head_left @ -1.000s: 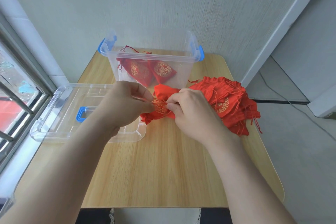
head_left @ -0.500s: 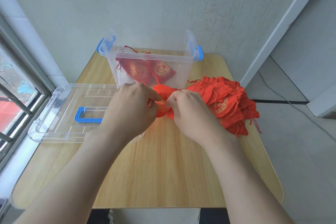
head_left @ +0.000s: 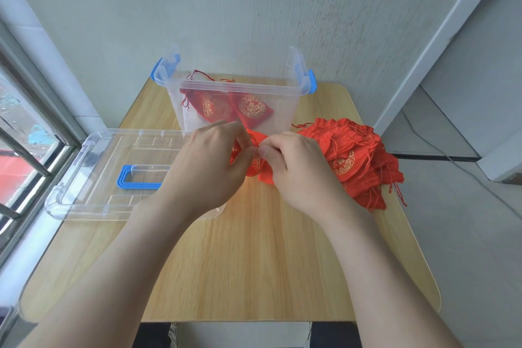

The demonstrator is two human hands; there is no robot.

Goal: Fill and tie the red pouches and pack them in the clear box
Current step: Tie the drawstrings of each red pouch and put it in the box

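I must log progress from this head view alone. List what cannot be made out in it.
Head view:
Held pouch: mostly covered by the left hand and right hand; filled or tied, cannot tell.
Pouch pile: overlapping layers, left part behind the right hand; count unclear.
Clear box: lower front wall behind both hands; two pouches show, more could lie unseen.
Lid: right end behind the left hand.

L hand, R hand close together, fingers curled, both pinching pouch.
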